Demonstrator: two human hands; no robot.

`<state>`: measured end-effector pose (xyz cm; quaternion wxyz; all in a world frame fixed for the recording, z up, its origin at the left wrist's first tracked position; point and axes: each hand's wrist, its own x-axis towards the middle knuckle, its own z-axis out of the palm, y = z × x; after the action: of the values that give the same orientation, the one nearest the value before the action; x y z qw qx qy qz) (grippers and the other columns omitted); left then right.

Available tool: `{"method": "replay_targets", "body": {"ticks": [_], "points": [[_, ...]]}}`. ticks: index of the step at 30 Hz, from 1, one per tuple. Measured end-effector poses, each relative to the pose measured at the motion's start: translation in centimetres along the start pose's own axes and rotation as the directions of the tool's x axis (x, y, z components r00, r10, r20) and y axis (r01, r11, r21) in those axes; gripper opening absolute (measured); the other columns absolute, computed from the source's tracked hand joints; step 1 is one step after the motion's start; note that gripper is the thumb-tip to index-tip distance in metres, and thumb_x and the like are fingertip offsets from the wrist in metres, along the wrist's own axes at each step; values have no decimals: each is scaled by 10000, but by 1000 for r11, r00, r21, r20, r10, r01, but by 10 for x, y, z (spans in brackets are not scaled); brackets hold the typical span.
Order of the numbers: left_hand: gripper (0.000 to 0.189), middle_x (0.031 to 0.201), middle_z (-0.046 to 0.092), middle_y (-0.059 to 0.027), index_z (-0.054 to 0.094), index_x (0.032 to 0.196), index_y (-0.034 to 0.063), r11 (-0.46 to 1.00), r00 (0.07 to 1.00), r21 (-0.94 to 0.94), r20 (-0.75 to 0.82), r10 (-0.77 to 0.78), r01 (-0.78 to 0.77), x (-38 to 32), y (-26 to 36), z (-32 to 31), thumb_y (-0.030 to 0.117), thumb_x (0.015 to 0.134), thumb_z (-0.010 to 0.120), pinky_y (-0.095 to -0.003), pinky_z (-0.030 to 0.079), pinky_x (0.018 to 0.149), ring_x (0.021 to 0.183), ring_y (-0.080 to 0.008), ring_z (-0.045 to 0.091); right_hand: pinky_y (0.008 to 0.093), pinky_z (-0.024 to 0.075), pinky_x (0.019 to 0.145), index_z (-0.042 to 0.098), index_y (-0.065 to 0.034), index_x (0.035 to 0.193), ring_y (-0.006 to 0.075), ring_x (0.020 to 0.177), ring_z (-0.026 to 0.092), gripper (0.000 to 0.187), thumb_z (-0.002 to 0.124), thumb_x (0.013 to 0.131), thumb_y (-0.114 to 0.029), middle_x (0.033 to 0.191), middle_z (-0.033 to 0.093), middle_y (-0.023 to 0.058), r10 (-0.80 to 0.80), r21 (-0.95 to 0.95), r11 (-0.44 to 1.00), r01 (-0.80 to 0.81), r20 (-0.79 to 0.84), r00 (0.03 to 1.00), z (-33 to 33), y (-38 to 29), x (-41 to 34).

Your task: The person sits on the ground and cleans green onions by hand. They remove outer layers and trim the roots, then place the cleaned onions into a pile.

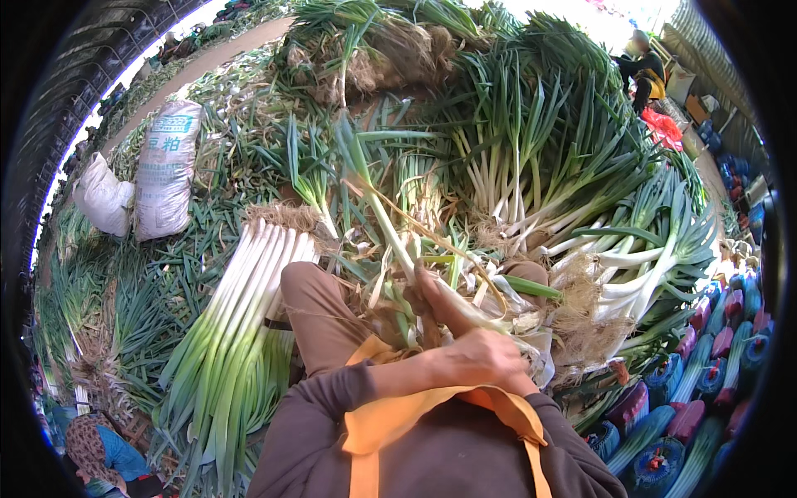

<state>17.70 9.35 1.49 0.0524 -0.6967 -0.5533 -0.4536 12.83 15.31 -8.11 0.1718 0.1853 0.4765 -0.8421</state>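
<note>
My right hand point(436, 299) is closed around the pale stalk of a leek point(386, 221), whose green top points away from me, up and to the left. Crossing over my right forearm, my left hand point(492, 358) is blurred and curled near the stalk's lower end; what its fingers hold is hidden. Dry outer leaves point(479, 271) hang beside the stalk. Left of my knee lies a row of cleaned leeks point(264, 267), roots away from me. A pile of leeks with tangled roots point(585, 311) lies to the right of my hands.
More untrimmed leeks point(510, 137) stand heaped ahead. Leaf scraps cover the ground at left, around a printed woven sack point(167, 171) and a white bag point(103, 196). Wrapped leek bundles point(697, 367) fill the lower right. One person point(647, 68) is at upper right, another point(103, 451) at lower left.
</note>
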Motion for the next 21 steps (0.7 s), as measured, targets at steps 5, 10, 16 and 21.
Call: {"method": "replay_targets", "body": {"ticks": [5,10,16,21], "points": [[257,928,645,-126,571,1153,-37,747,631,168,-669,-393,644,-45,-39,-77,112,946,543,-313,554,720,825,-211,640,237,277,426,606,-126,1030,104,507,384,603,392,908,-677,624,475,5,56,103,993,-65,88,994,4,-3,3],[381,938,653,-125,514,1202,-10,295,101,-873,-278,-955,388,-57,-95,-127,263,941,561,-366,567,724,781,-218,649,318,390,463,620,-53,1039,160,476,457,573,350,974,-554,575,493,54,-114,-256,948,189,282,953,18,-12,4],[213,689,541,-56,499,990,-2,422,-14,-858,-445,-895,293,-61,-149,-168,202,951,544,-279,526,473,521,-131,519,365,429,490,560,-38,858,172,537,529,323,414,986,-297,605,528,73,-492,-893,239,381,227,841,0,2,-15],[136,689,536,-33,549,912,31,492,-159,-817,-551,-819,300,-103,-209,-220,156,917,602,-253,485,461,547,-114,519,358,465,539,609,-24,860,227,605,591,133,600,860,-157,728,623,149,-217,-762,643,76,-86,972,-52,50,-123]]}}
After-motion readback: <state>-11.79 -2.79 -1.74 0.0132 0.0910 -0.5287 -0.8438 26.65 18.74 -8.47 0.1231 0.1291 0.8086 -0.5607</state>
